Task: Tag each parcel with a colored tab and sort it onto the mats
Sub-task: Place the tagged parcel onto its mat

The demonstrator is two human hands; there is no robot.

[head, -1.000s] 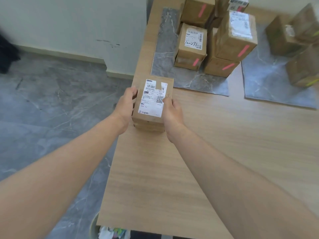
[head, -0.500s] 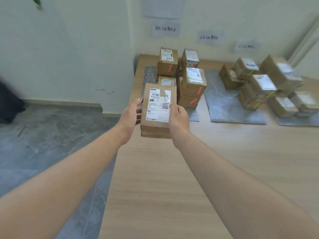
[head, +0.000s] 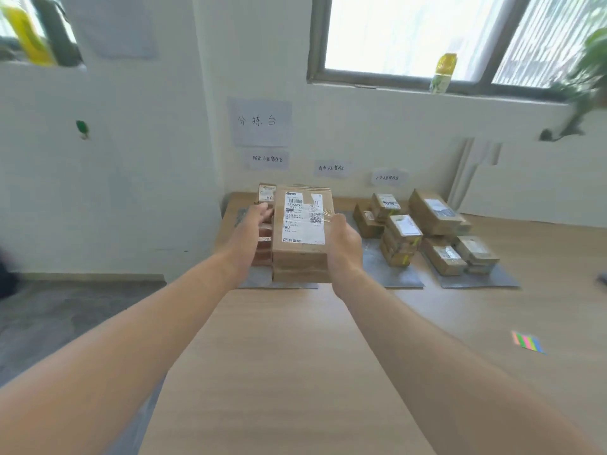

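Presently, parcel [head: 302, 238]: stiff taped cardboard box, probably light (label glossy), raised above table's [head: 295, 356] far left corner.
Grip: left hand [head: 254, 224], right hand [head: 345, 244] clasping opposite sides; keep there.

Bare table [head: 289, 356] in the foreground lies open; stacked parcels [head: 427, 234] crowd the far mats [head: 394, 277], and tabs [head: 528, 343] lie at right.
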